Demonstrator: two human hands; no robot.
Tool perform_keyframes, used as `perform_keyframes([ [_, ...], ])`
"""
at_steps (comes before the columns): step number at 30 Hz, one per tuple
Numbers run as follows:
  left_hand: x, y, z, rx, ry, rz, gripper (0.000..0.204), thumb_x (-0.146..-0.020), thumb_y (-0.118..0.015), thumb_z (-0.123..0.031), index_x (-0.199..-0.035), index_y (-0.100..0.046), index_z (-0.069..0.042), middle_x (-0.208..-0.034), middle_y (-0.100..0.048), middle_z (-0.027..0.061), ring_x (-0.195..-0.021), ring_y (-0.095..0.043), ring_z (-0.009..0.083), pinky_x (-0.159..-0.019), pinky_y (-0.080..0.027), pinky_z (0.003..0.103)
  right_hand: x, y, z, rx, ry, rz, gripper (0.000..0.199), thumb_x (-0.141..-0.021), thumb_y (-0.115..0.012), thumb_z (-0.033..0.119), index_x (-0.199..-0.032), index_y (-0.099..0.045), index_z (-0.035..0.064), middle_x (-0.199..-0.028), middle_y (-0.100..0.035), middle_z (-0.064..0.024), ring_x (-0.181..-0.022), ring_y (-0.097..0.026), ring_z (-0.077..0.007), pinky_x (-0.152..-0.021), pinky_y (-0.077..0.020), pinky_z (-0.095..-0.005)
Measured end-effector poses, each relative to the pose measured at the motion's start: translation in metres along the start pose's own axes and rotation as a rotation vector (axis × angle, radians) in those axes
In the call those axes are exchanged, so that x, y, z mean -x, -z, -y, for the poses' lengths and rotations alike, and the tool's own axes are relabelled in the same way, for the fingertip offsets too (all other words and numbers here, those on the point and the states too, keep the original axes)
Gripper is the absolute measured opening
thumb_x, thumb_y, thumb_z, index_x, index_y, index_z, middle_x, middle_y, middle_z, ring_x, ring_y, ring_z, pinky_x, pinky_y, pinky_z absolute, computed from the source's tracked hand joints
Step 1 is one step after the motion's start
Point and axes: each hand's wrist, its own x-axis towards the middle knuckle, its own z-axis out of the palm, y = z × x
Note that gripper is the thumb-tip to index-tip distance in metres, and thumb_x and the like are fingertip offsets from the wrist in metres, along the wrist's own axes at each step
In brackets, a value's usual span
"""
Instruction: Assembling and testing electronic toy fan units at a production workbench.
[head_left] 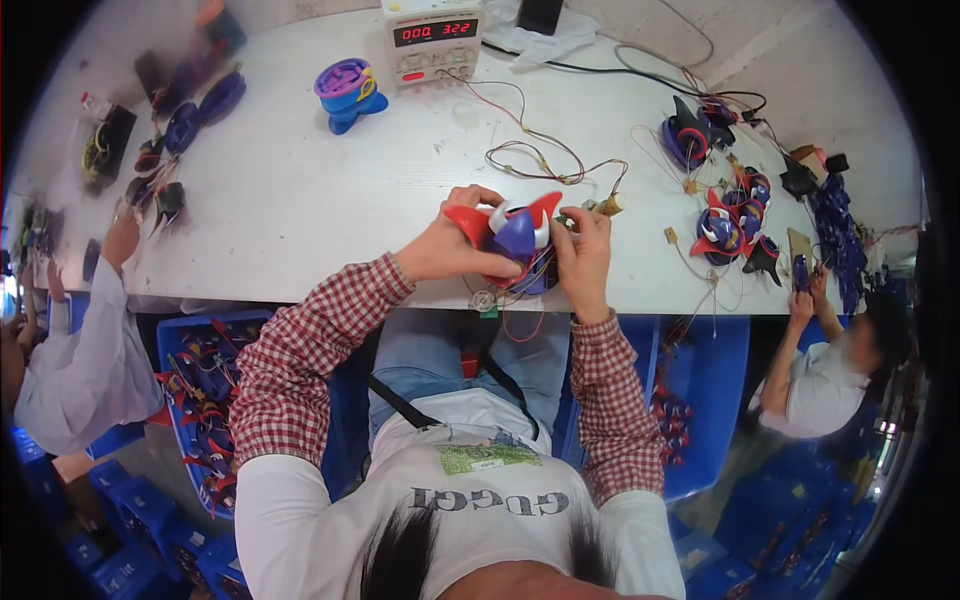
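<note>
At the table's front edge, my left hand (448, 243) is closed round a red, purple and white horned plastic toy shell (516, 236). Its thumb lies along the near side. Thin wires hang from the shell, and a small round metal disc (483, 301) dangles below it. My right hand (586, 262) is closed at the shell's right side, fingertips by the wires; what exactly they pinch is hidden. Just beyond those fingers lies a small tan connector (607, 205), joined to red and dark leads (540, 150) running back to a bench power supply (435, 45).
A purple and blue toy (348, 92) stands at the back left. Several wired toy shells (718, 232) lie to the right. Blue bins (715, 400) holding parts flank my lap below the table (330, 215). Other people work at left (85, 350) and right (825, 385).
</note>
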Motion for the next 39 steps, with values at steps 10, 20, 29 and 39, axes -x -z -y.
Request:
perform_keyframes([
  [10, 0.037, -0.056, 0.0, 0.73, -0.119, -0.29, 0.087, -0.056, -0.089, -0.016, -0.13, -0.046, 0.001, -0.14, -0.029, 0.014, -0.116, -0.046, 0.0241, -0.103, -0.037, 0.032, 0.009, 0.009, 0.027, -0.283, -0.053, 0.133, 0.029, -0.093, -0.053, 0.012, -0.118, -0.054, -0.0008, -0.111, -0.06, -0.015, -0.096, -0.058, -0.026, -0.089, -0.0454, -0.034],
  [20, 0.235, -0.005, -0.033, 1.181, 0.052, -0.882, 0.053, -0.066, -0.074, 0.004, -0.116, -0.059, -0.001, -0.111, -0.065, 0.0101, -0.1, -0.06, 0.017, -0.092, -0.048, 0.03, 0.033, -0.031, 0.198, -0.571, 0.024, 0.765, 0.028, -0.092, -0.055, 0.008, -0.119, -0.054, -0.0007, -0.106, -0.06, -0.0117, -0.089, -0.057, -0.0185, -0.082, -0.0459, -0.0254],
  [29, 0.508, 0.041, 0.062, 0.65, 0.507, -1.637, 0.029, -0.075, -0.072, -0.007, -0.1, -0.064, 0.004, -0.085, -0.069, 0.0089, -0.071, -0.065, 0.016, -0.066, -0.052, 0.023, 0.083, -0.071, 0.184, -0.532, 0.155, 1.181, 0.026, -0.086, -0.061, 0.006, -0.111, -0.059, -0.0002, -0.092, -0.062, -0.0086, -0.076, -0.057, -0.0152, -0.069, -0.0468, -0.0244],
  [39, 0.547, 0.032, 0.146, 0.489, 0.799, -1.353, 0.033, -0.081, -0.07, -0.017, -0.108, -0.064, 0.001, -0.093, -0.069, 0.0067, -0.08, -0.065, 0.0151, -0.071, -0.05, 0.024, 0.114, -0.084, 0.139, -0.412, 0.434, 1.065, 0.026, -0.082, -0.067, 0.014, -0.104, -0.062, 0.0016, -0.088, -0.061, -0.0098, -0.067, -0.058, -0.022, -0.061, -0.048, -0.0291],
])
